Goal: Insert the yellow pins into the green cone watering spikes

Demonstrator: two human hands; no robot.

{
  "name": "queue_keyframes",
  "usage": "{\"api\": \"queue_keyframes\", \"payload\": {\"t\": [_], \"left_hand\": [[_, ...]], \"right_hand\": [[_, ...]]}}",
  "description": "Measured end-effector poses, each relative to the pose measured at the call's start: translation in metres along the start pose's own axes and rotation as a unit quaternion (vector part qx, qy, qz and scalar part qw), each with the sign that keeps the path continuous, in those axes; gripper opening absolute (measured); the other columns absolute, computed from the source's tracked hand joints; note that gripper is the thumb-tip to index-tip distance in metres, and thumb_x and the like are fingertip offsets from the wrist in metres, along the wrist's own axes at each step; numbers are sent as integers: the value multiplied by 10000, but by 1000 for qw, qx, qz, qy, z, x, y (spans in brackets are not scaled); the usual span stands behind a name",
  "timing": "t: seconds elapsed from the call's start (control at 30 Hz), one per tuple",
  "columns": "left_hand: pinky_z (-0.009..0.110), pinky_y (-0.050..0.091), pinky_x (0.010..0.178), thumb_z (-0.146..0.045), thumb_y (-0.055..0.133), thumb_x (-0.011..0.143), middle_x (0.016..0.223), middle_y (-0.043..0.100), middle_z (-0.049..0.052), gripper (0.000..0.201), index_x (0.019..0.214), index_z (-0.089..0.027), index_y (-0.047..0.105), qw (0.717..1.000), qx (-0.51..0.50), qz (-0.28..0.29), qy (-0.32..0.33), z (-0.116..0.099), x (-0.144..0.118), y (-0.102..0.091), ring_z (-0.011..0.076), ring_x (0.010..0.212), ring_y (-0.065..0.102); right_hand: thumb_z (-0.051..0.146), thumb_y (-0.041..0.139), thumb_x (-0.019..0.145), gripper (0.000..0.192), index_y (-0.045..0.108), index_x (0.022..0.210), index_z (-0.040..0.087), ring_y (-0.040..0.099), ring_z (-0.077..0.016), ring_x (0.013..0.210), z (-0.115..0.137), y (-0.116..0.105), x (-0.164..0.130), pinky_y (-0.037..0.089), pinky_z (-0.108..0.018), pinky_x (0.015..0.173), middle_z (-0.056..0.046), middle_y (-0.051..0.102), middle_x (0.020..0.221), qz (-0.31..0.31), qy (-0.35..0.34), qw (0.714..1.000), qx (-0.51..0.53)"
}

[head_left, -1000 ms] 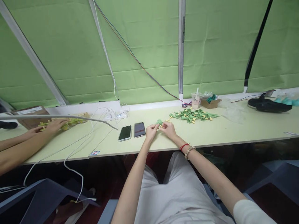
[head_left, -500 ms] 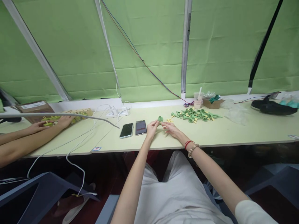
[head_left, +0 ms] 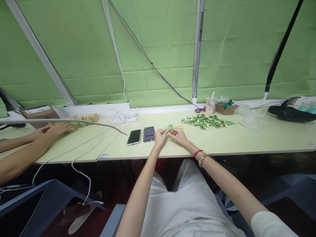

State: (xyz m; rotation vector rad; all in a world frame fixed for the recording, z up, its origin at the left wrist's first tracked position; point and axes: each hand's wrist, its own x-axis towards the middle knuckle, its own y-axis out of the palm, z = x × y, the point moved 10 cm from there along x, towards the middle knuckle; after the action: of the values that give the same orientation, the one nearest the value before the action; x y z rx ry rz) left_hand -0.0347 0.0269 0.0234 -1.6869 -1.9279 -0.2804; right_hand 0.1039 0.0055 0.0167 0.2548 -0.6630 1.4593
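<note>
Between my hands, just above the table, is a small green cup-ended plastic piece (head_left: 170, 127). My left hand (head_left: 160, 136) pinches it from the left. My right hand (head_left: 179, 135) is closed at its right side with fingertips pressed together at the piece; whether they hold a smaller part is hidden. Right behind my right hand lie small yellow pieces (head_left: 180, 126). Farther right is a pile of green cone-shaped pieces (head_left: 207, 121) with yellow bits among them.
Two phones, one pale-edged (head_left: 134, 137) and one dark (head_left: 148, 134), lie left of my hands. Behind the pile stand a drink cup (head_left: 210, 106) and a cardboard box (head_left: 225, 109). A power strip (head_left: 124, 118) with cables sits back left. Another person's hands (head_left: 58, 129) work at far left.
The green piece has turned, its open cup no longer facing me. My right fingers have closed in toward it. The other person's hands have shifted left.
</note>
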Motion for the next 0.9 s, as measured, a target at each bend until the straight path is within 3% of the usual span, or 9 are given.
{"api": "queue_keyframes", "payload": {"t": [0.13, 0.3, 0.43, 0.6, 0.77, 0.9], "left_hand": [[278, 403, 724, -298, 617, 718, 788, 652, 55, 203, 815, -158, 727, 1000, -14, -15, 3, 1, 2, -3, 161, 758, 579], [290, 432, 762, -296, 626, 714, 834, 664, 72, 220, 846, -148, 721, 999, -43, 13, 8, 2, 4, 6, 167, 796, 599], [298, 459, 736, -329, 645, 694, 875, 672, 90, 264, 864, -141, 719, 998, -59, 31, 3, 3, 4, 10, 167, 787, 605], [248, 463, 561, -406, 634, 684, 966, 660, 103, 402, 971, -130, 692, 994, -80, 61, -45, 9, 0, 17, 114, 633, 572], [212, 381, 413, -446, 635, 664, 781, 673, 74, 403, 882, -117, 717, 990, -79, 106, -53, 8, -5, 27, 93, 501, 505], [209, 343, 397, -438, 633, 662, 586, 635, 40, 343, 726, -115, 729, 990, -69, 114, -47, 7, -6, 27, 95, 457, 473]], "right_hand": [[465, 610, 714, 347, 579, 898, 172, 506, -74, 466, -22, 4, -2, 367, -196, 348, -56, 605, 874, 9, 134, 988, 78], [516, 603, 709, 388, 651, 720, 130, 509, -67, 428, -26, 14, -3, 366, -176, 352, -34, 605, 648, 69, 171, 977, 106], [544, 613, 671, 409, 631, 660, 136, 483, -63, 414, -29, 11, -2, 351, -175, 354, -5, 563, 557, 56, 179, 977, 104], [509, 612, 648, 365, 504, 557, 172, 413, -70, 394, -29, 0, 2, 339, -203, 377, 35, 484, 474, 5, 154, 986, 69], [301, 601, 621, 283, 352, 521, 209, 374, -87, 454, -14, -12, 2, 317, -216, 463, 71, 384, 458, -57, 75, 995, -5], [204, 577, 596, 207, 379, 537, 208, 393, -119, 538, 8, -13, -3, 303, -235, 521, 47, 421, 529, -77, 1, 993, -93]]}}
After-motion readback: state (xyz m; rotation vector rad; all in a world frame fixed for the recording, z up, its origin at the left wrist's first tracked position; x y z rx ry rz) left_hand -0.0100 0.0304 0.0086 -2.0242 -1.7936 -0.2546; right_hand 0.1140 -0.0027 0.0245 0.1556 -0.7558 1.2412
